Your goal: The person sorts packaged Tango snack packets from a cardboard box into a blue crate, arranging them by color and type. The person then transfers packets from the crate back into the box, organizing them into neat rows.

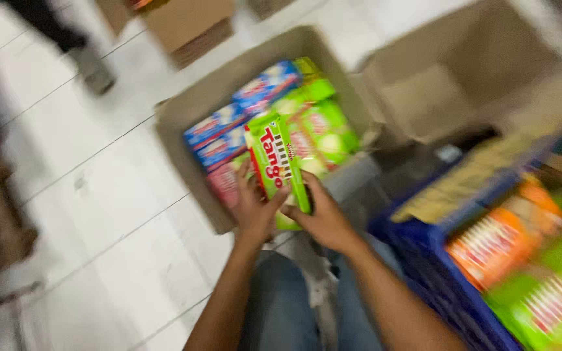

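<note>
Both my hands hold one green snack packet [280, 162] upright over an open cardboard box [196, 110]. My left hand [253, 207] grips its left edge and my right hand [323, 218] grips its lower right edge. The box holds several packets, blue ones [242, 110] at the back left and green ones [323, 127] at the right, with a red one under my left hand. The picture is motion-blurred.
A blue plastic crate [437, 273] with orange and green packets stands at my right. An empty open cardboard box [463, 71] sits behind it. More boxes lie at the top. Another person's leg and shoe [92, 71] stand at the top left on the white tiled floor.
</note>
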